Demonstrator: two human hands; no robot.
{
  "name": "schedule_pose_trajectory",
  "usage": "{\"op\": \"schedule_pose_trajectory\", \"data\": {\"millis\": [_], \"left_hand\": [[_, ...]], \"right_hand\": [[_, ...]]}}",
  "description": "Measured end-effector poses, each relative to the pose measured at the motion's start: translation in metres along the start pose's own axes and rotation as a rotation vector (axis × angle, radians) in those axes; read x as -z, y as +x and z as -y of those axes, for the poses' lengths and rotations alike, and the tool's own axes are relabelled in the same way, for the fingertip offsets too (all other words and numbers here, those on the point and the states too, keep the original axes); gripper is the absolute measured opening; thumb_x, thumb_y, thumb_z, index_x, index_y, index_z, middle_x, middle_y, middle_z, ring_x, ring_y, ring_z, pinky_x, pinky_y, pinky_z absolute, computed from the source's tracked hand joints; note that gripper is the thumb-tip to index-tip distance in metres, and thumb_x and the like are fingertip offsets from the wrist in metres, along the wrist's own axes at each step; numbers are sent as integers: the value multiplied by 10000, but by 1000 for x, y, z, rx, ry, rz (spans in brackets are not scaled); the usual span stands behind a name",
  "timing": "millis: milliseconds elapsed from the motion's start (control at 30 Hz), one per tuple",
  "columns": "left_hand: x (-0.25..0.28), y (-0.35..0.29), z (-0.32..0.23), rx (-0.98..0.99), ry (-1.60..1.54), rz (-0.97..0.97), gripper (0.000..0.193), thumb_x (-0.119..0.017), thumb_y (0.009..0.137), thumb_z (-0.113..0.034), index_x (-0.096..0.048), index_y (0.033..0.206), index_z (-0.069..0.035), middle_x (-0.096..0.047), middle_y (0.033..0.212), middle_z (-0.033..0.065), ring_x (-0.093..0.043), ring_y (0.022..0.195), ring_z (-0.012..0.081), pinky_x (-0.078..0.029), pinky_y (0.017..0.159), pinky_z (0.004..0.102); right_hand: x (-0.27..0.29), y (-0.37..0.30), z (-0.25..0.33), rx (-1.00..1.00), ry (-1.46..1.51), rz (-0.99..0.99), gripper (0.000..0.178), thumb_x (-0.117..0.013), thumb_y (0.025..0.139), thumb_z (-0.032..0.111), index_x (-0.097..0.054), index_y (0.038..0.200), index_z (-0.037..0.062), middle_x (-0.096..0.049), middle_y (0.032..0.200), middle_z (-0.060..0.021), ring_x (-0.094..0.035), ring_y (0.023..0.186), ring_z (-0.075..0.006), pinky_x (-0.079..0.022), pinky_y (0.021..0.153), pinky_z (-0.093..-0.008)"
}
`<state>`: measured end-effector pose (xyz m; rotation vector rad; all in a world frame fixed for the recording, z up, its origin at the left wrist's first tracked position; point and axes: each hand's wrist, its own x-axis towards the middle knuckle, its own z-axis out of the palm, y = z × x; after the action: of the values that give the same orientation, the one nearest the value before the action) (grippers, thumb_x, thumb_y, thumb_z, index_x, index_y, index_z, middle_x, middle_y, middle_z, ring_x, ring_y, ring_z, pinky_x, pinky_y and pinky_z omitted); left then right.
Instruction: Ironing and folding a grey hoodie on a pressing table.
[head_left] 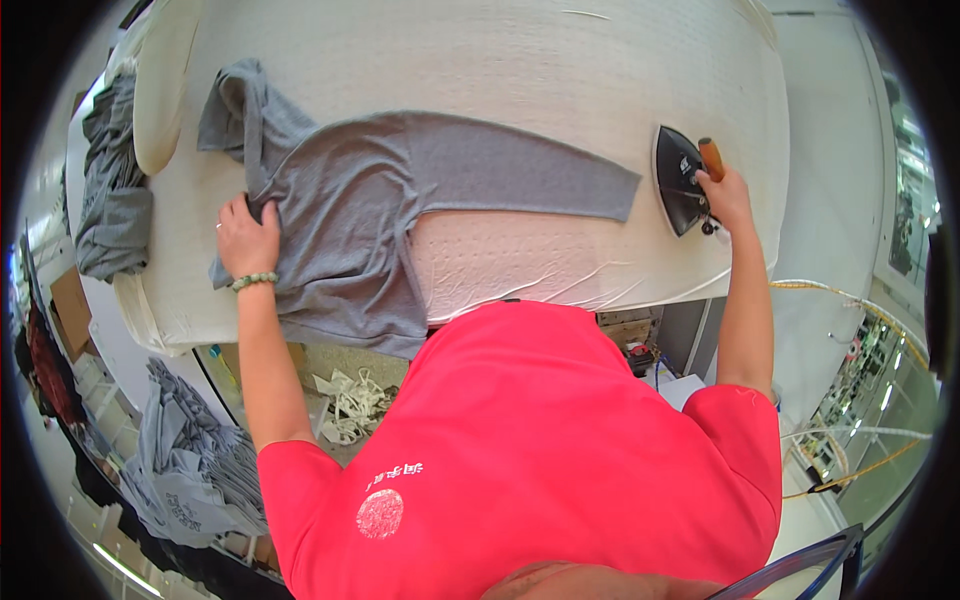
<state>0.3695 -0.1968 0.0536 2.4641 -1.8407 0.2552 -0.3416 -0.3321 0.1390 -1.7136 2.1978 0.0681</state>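
Note:
A grey long-sleeved garment (350, 200) lies on the pale padded ironing table, one sleeve stretched flat to the right and its body rumpled on the left. My left hand (249, 237), with a beaded bracelet at the wrist, grips the garment's left edge, fingers curled on the cloth. On the right, my right hand (728, 200) is closed round the brown handle of a black iron (679, 182). The iron rests on the table just beyond the sleeve's cuff, apart from the cloth.
A narrow padded sleeve board (167, 80) juts over the table's left side, beside a heap of grey garments (115, 190). More grey garments (190, 460) hang in a pile at lower left. White cloth strips (355, 403) lie beneath the table; a hose and cords (850, 298) run at right.

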Motion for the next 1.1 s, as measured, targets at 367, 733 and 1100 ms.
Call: {"op": "schedule_pose_trajectory", "data": {"millis": [367,733,1100], "left_hand": [[54,72,-6,362,-708,221,170,-595,964,-201,-637,1030,-49,-663,814,118,-662,729,251,-544,695,400],[208,36,-74,167,-1066,-126,184,-515,1038,-192,-595,998,-31,-546,824,-9,-445,678,98,-422,620,289],[91,-126,-187,-309,-443,172,345,-717,902,-137,-664,1236,-66,-678,1186,128,-645,1074,302,-523,949,424]], "right_hand": [[-114,-44,79,679,-11,-532,326,-740,900,164,-646,1205,97,-648,1307,-122,-609,1236,-308,-488,1035,-416],[50,-72,-8,640,389,-341,176,-682,993,105,-657,1161,59,-723,947,-135,-715,877,-325,-552,764,-334],[-8,-110,15,704,232,92,306,-686,950,176,-701,1240,80,-731,1141,-136,-684,1088,-321,-535,939,-422]]}}
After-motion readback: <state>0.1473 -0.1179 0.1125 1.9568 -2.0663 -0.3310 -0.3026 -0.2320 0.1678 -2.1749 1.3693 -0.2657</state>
